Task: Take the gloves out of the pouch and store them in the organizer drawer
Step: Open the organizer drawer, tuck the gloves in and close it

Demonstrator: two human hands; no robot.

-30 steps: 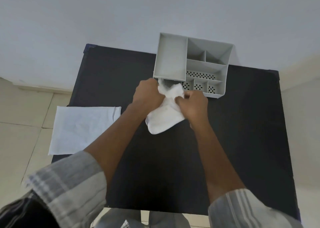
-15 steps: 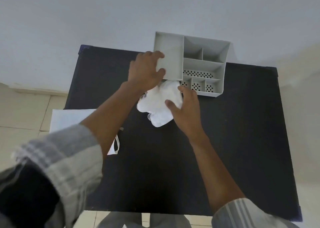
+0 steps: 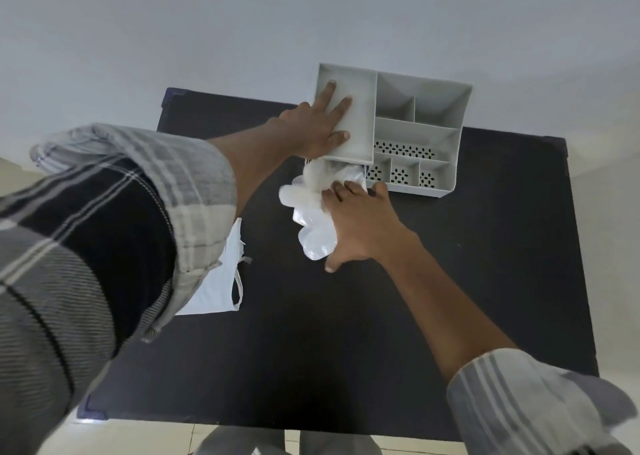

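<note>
Left hand (image 3: 317, 127) flat and open on grey organizer (image 3: 420, 131); right hand (image 3: 360, 226) spread, pressing white gloves (image 3: 311, 212) at drawer mouth. Empty pouch (image 3: 221, 281) on desk (image 3: 450, 247), left.

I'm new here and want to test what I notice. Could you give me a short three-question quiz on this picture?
1. True or false: the left hand rests flat on the grey organizer.
2. What does the right hand press on? A) the white gloves B) a pen C) a cup
3. Fill in: the white pouch lies on the black ____.

Key: 1 true; 2 A; 3 table.
</note>
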